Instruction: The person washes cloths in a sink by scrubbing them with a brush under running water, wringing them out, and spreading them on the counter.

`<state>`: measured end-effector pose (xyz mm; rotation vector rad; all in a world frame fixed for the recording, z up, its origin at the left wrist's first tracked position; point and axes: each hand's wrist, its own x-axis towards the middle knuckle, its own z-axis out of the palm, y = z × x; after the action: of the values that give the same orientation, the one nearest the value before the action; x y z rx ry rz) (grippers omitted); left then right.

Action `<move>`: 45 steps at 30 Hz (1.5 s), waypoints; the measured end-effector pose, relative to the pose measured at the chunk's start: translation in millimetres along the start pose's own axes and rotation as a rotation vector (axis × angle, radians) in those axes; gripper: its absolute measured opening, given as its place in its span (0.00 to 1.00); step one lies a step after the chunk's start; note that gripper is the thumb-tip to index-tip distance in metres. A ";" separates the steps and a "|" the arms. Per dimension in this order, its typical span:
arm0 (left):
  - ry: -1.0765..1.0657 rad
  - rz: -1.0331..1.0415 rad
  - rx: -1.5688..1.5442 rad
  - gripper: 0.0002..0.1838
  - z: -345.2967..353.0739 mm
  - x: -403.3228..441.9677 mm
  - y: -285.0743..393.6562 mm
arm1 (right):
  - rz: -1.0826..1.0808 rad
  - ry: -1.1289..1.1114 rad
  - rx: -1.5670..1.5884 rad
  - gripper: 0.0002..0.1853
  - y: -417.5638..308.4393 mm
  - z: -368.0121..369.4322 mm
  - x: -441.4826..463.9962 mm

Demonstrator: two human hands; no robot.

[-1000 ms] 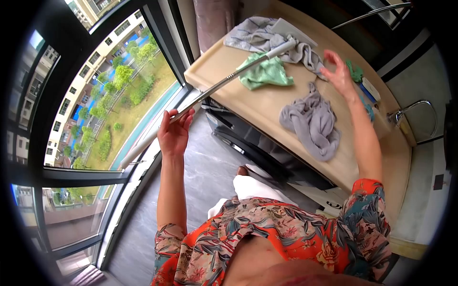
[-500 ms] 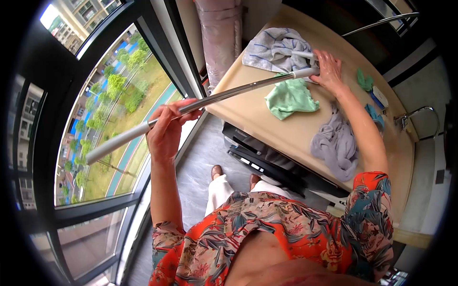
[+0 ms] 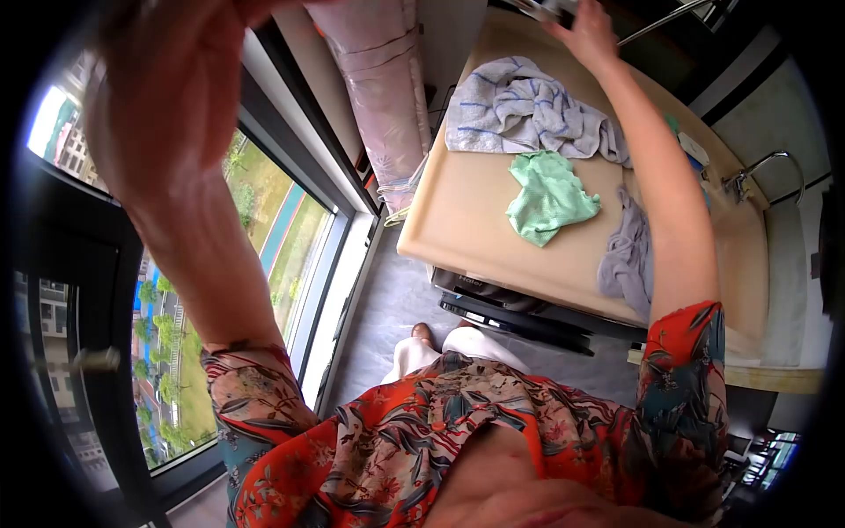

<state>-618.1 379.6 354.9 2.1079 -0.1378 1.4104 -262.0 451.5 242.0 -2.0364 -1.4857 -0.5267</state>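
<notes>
My left hand point(image 3: 172, 97) is raised close to the camera at the upper left, large and blurred; its fingers are smeared or cut off by the frame's top. At the top edge, beyond the counter, my right hand point(image 3: 588, 31) is closed around one end of a metal pole point(image 3: 547, 11), most of which lies out of view. Below that arm are a white towel with blue stripes point(image 3: 519, 110), a crumpled light green cloth point(image 3: 550, 198) and a bunched grey cloth point(image 3: 627, 255), all on the beige counter point(image 3: 466, 211).
A tall window point(image 3: 282, 220) stands on the left. A wrapped pink roll point(image 3: 378, 79) leans beside the counter. On the right are a faucet point(image 3: 748, 180) and a basin. A black appliance point(image 3: 510, 321) sits under the counter, above the grey floor point(image 3: 374, 308).
Both hands have gone up and away from the counter, carrying the pole mostly out of the frame. My left hand has come much nearer the camera. The view has shifted slightly.
</notes>
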 end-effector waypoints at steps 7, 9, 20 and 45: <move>0.295 -0.274 0.302 0.10 39.8 53.1 -50.4 | -0.156 -0.155 0.353 0.43 -51.1 68.1 37.5; 0.207 -0.510 0.379 0.11 48.7 56.8 -81.5 | -0.303 -0.212 0.415 0.39 -38.9 71.9 26.1; 0.042 -0.642 0.522 0.18 62.0 4.5 -355.0 | 0.122 -0.429 0.410 0.27 114.8 -29.3 -114.8; 0.316 -0.842 -0.505 0.19 94.5 36.0 -530.5 | 0.974 -0.197 0.514 0.17 114.7 -150.1 -270.0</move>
<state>-315.7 772.9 141.5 1.2590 0.4298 1.0123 -234.7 131.2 169.3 -2.0907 -0.4743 0.4156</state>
